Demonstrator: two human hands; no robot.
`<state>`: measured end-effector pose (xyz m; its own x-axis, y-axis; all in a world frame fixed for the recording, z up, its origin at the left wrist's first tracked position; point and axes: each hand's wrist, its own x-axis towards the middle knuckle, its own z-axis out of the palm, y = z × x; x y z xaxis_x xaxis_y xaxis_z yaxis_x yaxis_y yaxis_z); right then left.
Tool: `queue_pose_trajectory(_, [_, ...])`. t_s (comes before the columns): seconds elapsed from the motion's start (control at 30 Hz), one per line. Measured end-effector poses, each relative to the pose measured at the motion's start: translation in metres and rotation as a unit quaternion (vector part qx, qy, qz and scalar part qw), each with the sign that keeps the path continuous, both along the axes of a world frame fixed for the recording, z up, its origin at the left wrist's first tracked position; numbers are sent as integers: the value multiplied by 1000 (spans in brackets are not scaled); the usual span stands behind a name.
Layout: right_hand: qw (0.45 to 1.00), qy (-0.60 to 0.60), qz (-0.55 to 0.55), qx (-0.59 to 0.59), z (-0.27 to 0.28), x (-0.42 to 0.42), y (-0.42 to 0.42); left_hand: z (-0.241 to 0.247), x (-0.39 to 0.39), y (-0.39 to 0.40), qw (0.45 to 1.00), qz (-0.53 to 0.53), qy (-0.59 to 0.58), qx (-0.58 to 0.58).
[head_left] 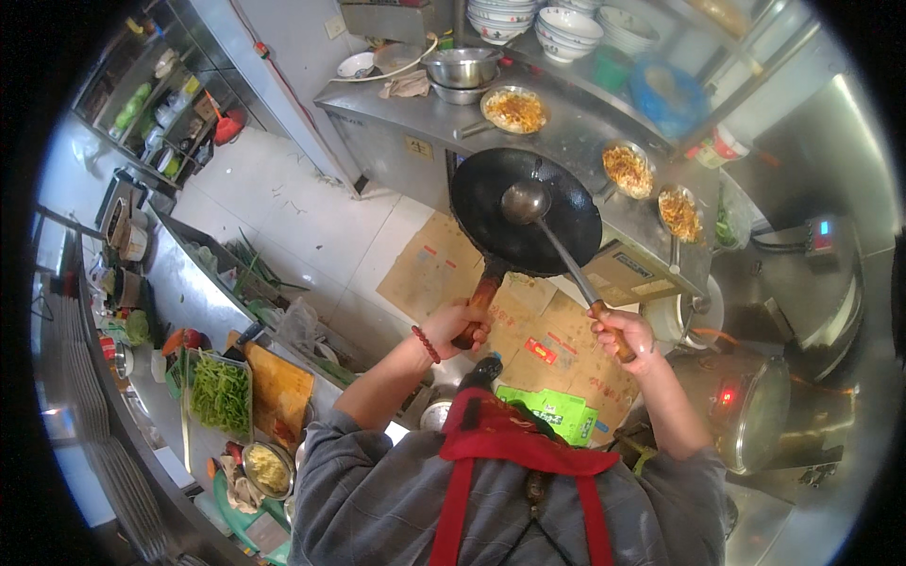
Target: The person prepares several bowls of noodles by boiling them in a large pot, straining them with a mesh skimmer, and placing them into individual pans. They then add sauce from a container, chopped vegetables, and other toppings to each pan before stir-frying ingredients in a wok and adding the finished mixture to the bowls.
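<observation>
My left hand [459, 331] grips the wooden handle of a black wok [488, 237], with a red bead bracelet on the wrist. The wok is held up off any surface, before the steel counter's edge. In my right hand [624, 338] is the wooden grip of a steel ladle [527, 201]. Its bowl lies over the inside of the wok; whether it touches the metal I cannot tell. No food shows in the wok. Beyond it, several small handled pans, such as the back one [517, 111], hold noodle-like food with a reddish-brown topping.
Behind is a steel counter [396, 106] with metal basins [463, 67] and stacked bowls [570, 32] above. To the left, a worktop carries cut greens [221, 393], a cutting board [279, 375] and a knife [244, 338]. A large steel pot [754, 417] stands right; flattened cardboard [566, 361] covers the floor.
</observation>
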<state>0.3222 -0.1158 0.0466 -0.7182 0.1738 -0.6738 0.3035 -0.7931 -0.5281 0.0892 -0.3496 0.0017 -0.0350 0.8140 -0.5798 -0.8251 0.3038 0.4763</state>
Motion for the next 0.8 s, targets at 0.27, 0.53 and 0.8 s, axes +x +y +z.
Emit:
queue_pose_trajectory(0.27, [976, 74, -61, -196, 52, -58, 40, -2, -5, -3, 1000, 6, -20, 2])
queue_pose_trajectory(0.53, [949, -45, -8, 312, 42, -179, 73, -15, -6, -4, 999, -6, -32, 7])
queue_pose_trajectory(0.8, [956, 202, -158, -144, 31, -122, 126, -6, -7, -6, 999, 3, -33, 20])
